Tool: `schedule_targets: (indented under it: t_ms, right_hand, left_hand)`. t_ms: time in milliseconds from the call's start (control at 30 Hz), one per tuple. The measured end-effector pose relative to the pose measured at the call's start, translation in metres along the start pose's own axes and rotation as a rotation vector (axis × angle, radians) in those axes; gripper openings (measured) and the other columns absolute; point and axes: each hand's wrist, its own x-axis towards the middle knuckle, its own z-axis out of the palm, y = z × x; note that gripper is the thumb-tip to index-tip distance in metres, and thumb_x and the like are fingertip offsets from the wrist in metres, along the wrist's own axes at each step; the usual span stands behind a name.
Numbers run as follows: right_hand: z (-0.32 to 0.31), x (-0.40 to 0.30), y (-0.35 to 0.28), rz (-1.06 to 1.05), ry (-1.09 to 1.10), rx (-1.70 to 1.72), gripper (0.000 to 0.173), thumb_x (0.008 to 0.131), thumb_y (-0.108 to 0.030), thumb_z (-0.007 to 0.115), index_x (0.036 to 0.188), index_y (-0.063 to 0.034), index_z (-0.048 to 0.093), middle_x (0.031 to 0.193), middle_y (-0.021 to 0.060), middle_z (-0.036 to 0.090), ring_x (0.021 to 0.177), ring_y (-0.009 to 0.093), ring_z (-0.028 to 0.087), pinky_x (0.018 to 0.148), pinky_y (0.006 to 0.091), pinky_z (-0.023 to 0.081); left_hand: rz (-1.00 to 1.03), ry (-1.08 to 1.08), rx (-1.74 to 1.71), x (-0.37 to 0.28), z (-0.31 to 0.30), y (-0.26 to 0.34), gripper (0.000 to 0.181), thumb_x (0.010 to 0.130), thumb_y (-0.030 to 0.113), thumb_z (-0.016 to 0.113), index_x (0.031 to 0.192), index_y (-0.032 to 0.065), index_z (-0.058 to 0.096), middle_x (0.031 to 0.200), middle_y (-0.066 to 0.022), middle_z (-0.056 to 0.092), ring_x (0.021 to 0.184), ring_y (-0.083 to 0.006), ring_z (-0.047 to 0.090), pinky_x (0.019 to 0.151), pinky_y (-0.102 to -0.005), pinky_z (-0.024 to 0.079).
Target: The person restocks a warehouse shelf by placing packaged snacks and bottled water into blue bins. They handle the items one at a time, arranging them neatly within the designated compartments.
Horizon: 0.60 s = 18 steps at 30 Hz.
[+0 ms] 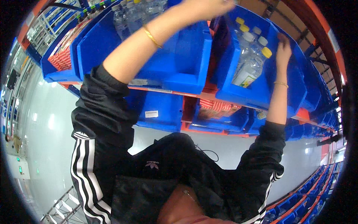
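My left hand (208,7) is raised at the top edge of the view, above the gap between two blue plastic bins. It is blurred and partly cut off, so whether it holds anything is unclear. Below my left forearm is a wide blue bin (179,81) with clear plastic bottles (130,16) standing at its back left. My right hand (284,53) reaches over the right-hand blue bin (251,99), near its right side; its fingertips are blurred. Beside it, to the left, stand several clear bottles with yellow and white caps (250,58); the front one tilts and bears a label.
At far left, another blue bin holds red-and-white striped packs (63,56). An orange shelf beam (205,93) runs under the upper bins. Lower bins include one with striped packs (218,107). An orange rack upright (331,36) rises at right. A cable loop (214,154) hangs by my jacket.
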Motion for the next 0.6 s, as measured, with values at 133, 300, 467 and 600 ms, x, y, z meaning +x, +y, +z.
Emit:
schedule_targets:
  t_ms: [133,300,467,600]
  right_hand:
    - [-0.01,0.016,-0.085,-0.158,0.11,0.114,0.032,0.083,-0.005,0.045,0.113,-0.0027,0.056,0.107,0.0134,0.062,0.1,0.023,0.058,0.089,0.032,0.042]
    - [0.019,0.023,-0.261,-0.69,-0.207,0.193,0.031,0.085,-0.01,0.045,0.114,-0.005,0.054,0.119,0.0132,0.054,0.113,0.027,0.05,0.096,0.0341,0.038]
    - [0.099,0.014,-0.339,-0.646,-0.573,0.266,0.027,0.08,-0.013,0.052,0.104,0.0001,0.054,0.109,0.0188,0.056,0.102,0.032,0.053,0.089,0.0399,0.042]
    - [0.194,-0.016,-0.361,-0.632,-0.613,0.129,0.026,0.081,-0.019,0.051,0.096,0.0011,0.057,0.1,0.019,0.059,0.095,0.034,0.057,0.082,0.0429,0.048]
  left_hand:
    - [-0.07,0.498,0.184,-0.038,-0.013,-0.158,0.034,0.079,0.026,0.058,0.097,-0.0025,0.059,0.096,-0.0261,0.057,0.09,-0.0416,0.054,0.079,-0.0468,0.044]
    - [-0.577,0.237,0.446,-0.128,-0.015,-0.322,0.045,0.082,0.028,0.056,0.118,0.002,0.049,0.114,-0.0209,0.055,0.107,-0.0322,0.053,0.09,-0.0399,0.042]
    - [-0.669,0.165,0.04,-0.134,0.013,-0.292,0.053,0.075,0.036,0.064,0.113,0.0028,0.047,0.105,-0.0223,0.059,0.1,-0.0385,0.055,0.085,-0.0429,0.045]
    - [-0.584,0.306,-0.029,-0.15,0.004,-0.308,0.054,0.072,0.035,0.068,0.111,0.0049,0.046,0.105,-0.019,0.06,0.098,-0.0389,0.057,0.083,-0.0434,0.046]
